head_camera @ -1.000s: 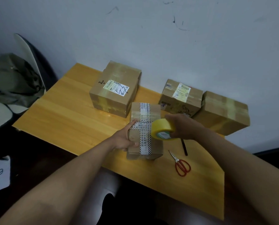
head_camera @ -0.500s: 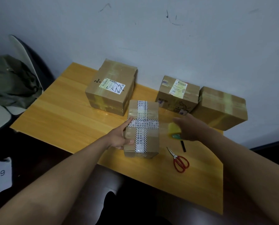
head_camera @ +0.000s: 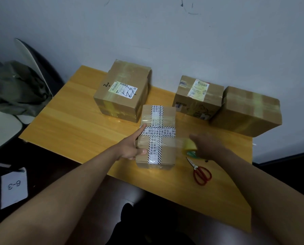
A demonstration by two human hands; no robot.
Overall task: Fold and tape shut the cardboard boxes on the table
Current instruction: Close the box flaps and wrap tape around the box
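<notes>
A small cardboard box (head_camera: 165,152) with a cross of black-and-white printed tape stands near the front edge of the wooden table (head_camera: 77,121). My left hand (head_camera: 131,147) grips its left side, forefinger along the top edge, thumb on the top. My right hand (head_camera: 207,147) holds a yellow roll of tape (head_camera: 190,145) just right of the box, low over the table. A clear strip of tape seems to run from the roll onto the box. The hand hides most of the roll.
Red-handled scissors (head_camera: 200,172) lie on the table right of the box. Three taped boxes stand at the back: a large one (head_camera: 123,91), a labelled one (head_camera: 197,98) and one at the right (head_camera: 245,112). A chair with a green garment (head_camera: 18,89) is at the left.
My right hand has carried the tape roll from above the box top down to its right side, near the table. My left hand has stayed on the box.
</notes>
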